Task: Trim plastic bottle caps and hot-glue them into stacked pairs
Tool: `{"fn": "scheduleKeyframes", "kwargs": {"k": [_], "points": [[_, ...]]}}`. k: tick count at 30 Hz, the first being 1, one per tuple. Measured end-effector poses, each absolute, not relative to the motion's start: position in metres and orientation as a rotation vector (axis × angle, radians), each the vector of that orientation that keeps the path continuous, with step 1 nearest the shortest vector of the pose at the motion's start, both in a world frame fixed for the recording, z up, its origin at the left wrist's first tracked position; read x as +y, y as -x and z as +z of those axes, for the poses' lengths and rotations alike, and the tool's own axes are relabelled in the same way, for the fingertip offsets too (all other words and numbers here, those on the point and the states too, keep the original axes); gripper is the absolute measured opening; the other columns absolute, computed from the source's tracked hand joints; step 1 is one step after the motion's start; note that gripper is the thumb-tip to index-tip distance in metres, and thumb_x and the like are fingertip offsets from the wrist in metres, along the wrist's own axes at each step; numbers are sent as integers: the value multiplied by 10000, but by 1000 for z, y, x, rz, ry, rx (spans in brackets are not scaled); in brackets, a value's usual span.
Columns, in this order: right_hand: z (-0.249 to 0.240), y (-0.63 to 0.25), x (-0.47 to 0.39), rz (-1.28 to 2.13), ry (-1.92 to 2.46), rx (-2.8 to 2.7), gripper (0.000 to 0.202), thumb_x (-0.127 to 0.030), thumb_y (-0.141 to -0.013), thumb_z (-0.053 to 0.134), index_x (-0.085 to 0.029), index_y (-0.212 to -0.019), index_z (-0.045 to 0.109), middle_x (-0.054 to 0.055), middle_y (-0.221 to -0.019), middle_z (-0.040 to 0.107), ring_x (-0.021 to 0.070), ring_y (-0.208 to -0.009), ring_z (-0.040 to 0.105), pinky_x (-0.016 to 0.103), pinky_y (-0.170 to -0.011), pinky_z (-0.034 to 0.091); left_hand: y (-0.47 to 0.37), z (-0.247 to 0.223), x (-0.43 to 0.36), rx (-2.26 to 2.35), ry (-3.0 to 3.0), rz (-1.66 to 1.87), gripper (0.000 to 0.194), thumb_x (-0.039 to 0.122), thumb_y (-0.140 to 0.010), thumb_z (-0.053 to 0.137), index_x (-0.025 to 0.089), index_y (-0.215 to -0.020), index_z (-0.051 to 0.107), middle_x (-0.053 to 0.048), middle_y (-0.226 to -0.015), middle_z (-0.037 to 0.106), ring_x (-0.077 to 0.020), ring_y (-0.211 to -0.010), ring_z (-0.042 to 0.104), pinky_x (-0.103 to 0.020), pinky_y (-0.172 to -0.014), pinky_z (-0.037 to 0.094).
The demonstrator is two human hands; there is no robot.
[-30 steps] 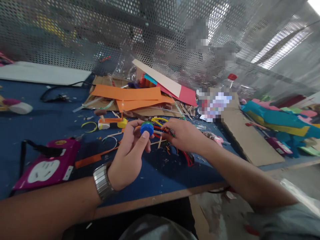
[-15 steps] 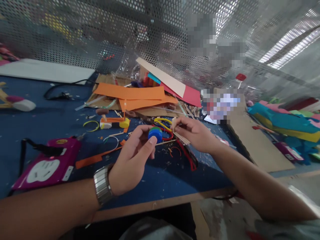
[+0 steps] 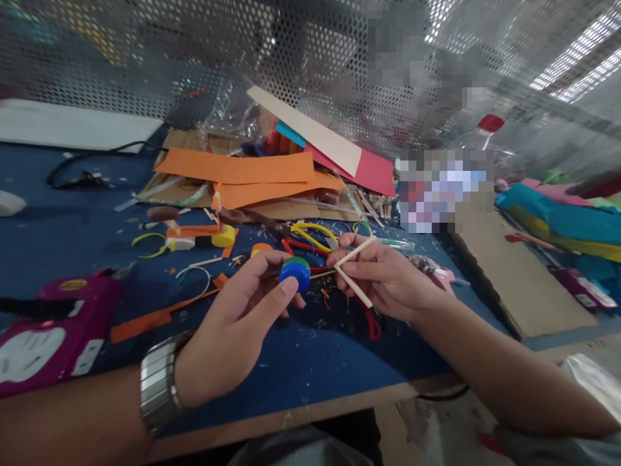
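Note:
My left hand (image 3: 242, 307) is closed on a round blue-and-green piece (image 3: 295, 274), which looks like two bottle caps joined together. In my right hand (image 3: 388, 275), fingers grip a V-shaped piece of pale wooden sticks (image 3: 353, 286). Its point faces the blue cap, a short way from it. A thin stick spans the space between the hands, and I cannot tell which hand bears it. Behind the hands lie scissors (image 3: 313, 234) with yellow handles. A small orange model (image 3: 198, 231) with white and yellow round ends stands beyond my left hand.
At left is a purple box (image 3: 92, 310) with a black cord. Orange sheets (image 3: 237, 166) lie on cardboard at the back, before a perforated metal screen. A cardboard strip (image 3: 524, 278) and coloured sheets (image 3: 553, 220) occupy the right. An orange strip (image 3: 145, 321) lies near my left wrist.
My right hand has turned, so the stick piece now shows as an open V. Both hands stay close together, and the left keeps hold of the caps. The view has shifted slightly right.

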State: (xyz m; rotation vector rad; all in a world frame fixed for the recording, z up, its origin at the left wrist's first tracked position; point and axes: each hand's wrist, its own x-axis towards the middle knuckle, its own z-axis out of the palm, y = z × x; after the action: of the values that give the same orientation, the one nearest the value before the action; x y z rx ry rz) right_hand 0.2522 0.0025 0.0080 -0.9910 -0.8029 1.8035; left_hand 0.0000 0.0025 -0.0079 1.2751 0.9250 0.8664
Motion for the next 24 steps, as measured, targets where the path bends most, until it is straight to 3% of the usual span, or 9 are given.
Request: {"fn": "scheduleKeyframes", "kwargs": {"k": [7, 16, 21, 24], "points": [[6, -250, -1, 1717, 936, -810, 516, -177, -761, 1075, -215, -804, 562, -59, -769, 802, 98, -656, 795, 147, -603, 631, -1, -7, 3, 932, -1280, 861, 360, 497, -1026, 797, 233, -1240, 679, -10, -947, 765, -183, -870, 767, -290, -774, 620], [4, -250, -5, 1754, 900, -812, 236, -211, -799, 1064, -203, -889, 845, -17, -829, 850, 80, -714, 794, 133, -674, 642, -4, -3, 4, 911, -1336, 857, 302, 447, -1032, 771, 226, -1222, 693, -3, -921, 750, -186, -858, 768, -319, -809, 640], [-4, -252, -5, 1655, 889, -945, 284, -300, -749, 1106, -257, -966, 928, -5, -876, 881, 103, -764, 833, 169, -762, 697, -4, 0, 5, 915, -1354, 854, 308, 476, -1028, 773, 225, -1193, 707, -1, -933, 748, -178, -835, 748, -309, -796, 639], [-9, -251, -8, 1420, 900, -1146, 228, -203, -787, 1067, -291, -953, 937, -3, -936, 888, 122, -787, 847, 200, -768, 713, -3, 2, 4, 916, -1380, 840, 313, 491, -1030, 766, 221, -1179, 716, 2, -899, 749, -176, -811, 734, -308, -799, 640]]}}
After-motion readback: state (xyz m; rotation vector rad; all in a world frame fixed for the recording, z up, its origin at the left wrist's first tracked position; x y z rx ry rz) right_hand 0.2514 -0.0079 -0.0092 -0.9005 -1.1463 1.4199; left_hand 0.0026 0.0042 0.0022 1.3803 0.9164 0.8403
